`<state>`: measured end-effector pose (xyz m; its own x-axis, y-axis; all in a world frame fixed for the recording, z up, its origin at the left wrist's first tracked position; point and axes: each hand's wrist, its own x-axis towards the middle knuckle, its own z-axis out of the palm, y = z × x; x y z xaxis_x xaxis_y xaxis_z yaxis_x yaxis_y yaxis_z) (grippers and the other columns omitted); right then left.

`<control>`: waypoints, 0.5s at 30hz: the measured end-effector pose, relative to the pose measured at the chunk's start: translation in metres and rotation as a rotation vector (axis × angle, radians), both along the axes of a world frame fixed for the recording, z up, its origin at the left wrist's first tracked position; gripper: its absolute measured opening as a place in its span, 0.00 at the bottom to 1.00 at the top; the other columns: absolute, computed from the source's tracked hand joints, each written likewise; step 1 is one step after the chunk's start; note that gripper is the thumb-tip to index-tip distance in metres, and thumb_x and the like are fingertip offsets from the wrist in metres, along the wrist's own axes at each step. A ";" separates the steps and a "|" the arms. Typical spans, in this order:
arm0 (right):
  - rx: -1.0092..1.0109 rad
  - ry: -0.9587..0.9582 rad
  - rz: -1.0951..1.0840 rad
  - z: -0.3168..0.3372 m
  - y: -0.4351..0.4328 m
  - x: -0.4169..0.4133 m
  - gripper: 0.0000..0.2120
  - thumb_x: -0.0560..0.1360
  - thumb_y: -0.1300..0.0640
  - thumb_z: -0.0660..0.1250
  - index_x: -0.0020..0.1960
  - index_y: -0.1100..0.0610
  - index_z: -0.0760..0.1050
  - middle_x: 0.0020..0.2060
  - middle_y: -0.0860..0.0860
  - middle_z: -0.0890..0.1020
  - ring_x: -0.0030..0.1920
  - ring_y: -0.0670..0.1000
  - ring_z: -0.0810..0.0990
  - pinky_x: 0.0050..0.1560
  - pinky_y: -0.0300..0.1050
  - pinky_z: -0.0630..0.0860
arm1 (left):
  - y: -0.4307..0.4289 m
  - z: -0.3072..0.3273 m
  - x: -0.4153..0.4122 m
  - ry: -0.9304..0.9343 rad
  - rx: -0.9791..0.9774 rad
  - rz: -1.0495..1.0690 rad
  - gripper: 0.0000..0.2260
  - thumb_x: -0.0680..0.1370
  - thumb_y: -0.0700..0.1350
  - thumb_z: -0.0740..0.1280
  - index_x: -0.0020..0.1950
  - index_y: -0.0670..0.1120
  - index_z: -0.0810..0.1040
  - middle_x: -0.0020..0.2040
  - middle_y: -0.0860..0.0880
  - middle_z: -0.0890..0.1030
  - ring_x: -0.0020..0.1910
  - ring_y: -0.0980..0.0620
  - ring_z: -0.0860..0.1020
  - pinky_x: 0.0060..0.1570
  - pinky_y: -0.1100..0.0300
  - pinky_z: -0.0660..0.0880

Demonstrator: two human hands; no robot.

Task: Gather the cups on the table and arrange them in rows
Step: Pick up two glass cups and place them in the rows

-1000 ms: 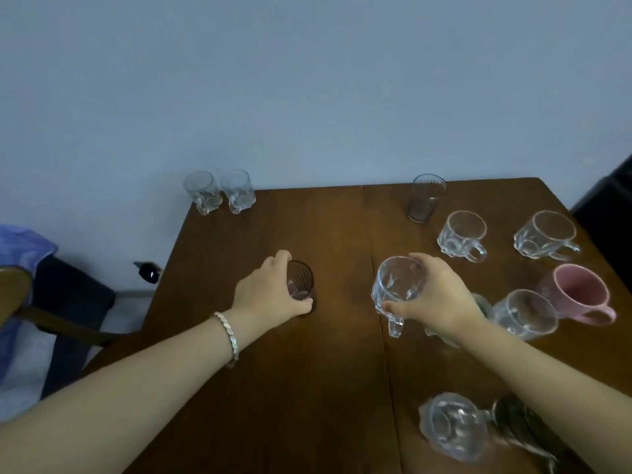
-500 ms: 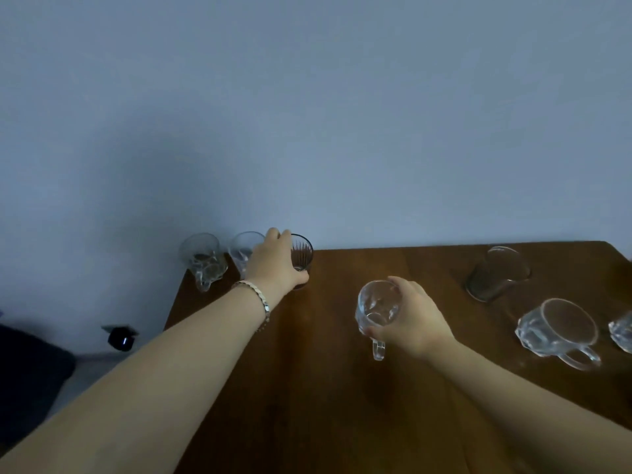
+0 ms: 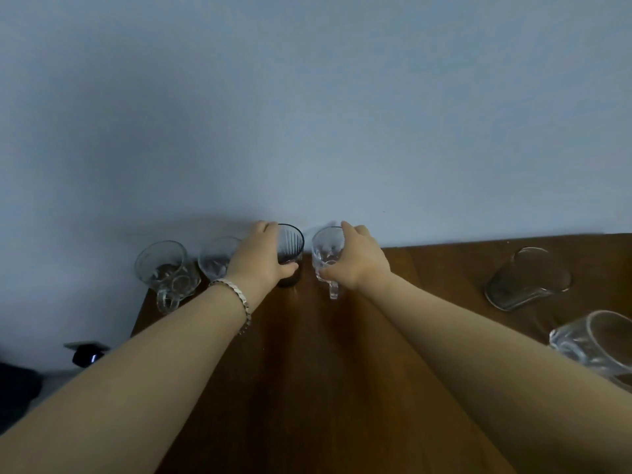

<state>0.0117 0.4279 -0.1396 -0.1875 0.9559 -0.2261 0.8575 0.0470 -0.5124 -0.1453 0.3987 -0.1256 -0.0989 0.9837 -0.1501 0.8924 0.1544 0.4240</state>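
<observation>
Both cups had travelled from mid-counter to the far edge since a second before.
Left hand (image 3: 261, 260) wrapped its fingers round the dark ribbed cup (image 3: 290, 249); right hand (image 3: 355, 265) clasped the clear handled mug (image 3: 326, 249), extending the row beside two clear glasses (image 3: 164, 268). Release seemed next, then fetching the stray cups (image 3: 526, 278) near the right edge.

A plain domestic room, likely a home; a dark wooden table (image 3: 307, 388) pushed against a bare pale-blue wall (image 3: 307, 114); mismatched glass cups (image 3: 164, 268) crowd its far edge; no equipment or signage marks a workplace.
</observation>
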 end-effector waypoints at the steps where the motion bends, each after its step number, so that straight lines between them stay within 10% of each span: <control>1: -0.005 -0.015 0.002 -0.002 0.001 -0.001 0.42 0.68 0.53 0.73 0.74 0.58 0.54 0.69 0.56 0.64 0.68 0.59 0.67 0.63 0.53 0.71 | -0.001 -0.001 0.000 -0.007 0.005 -0.007 0.33 0.74 0.46 0.71 0.73 0.40 0.60 0.73 0.43 0.63 0.71 0.42 0.66 0.69 0.51 0.64; 7: -0.123 0.065 -0.139 0.002 -0.024 0.003 0.49 0.70 0.53 0.73 0.76 0.62 0.43 0.73 0.58 0.59 0.72 0.59 0.63 0.68 0.52 0.65 | -0.027 0.009 0.010 0.179 0.038 -0.044 0.32 0.75 0.48 0.69 0.75 0.44 0.58 0.78 0.41 0.54 0.76 0.42 0.54 0.74 0.50 0.57; 15: -0.394 -0.061 0.171 0.038 -0.147 0.099 0.17 0.76 0.55 0.64 0.65 0.54 0.72 0.61 0.52 0.77 0.60 0.52 0.77 0.62 0.46 0.75 | -0.132 0.041 0.068 0.204 -0.223 -0.265 0.13 0.79 0.48 0.60 0.63 0.49 0.74 0.60 0.50 0.78 0.57 0.50 0.77 0.55 0.56 0.72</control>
<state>0.1105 0.2805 -0.1018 -0.3104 0.7506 -0.5833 0.8837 0.0016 -0.4681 -0.0774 0.2671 -0.0845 0.1040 0.9245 -0.3667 0.9760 -0.0241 0.2162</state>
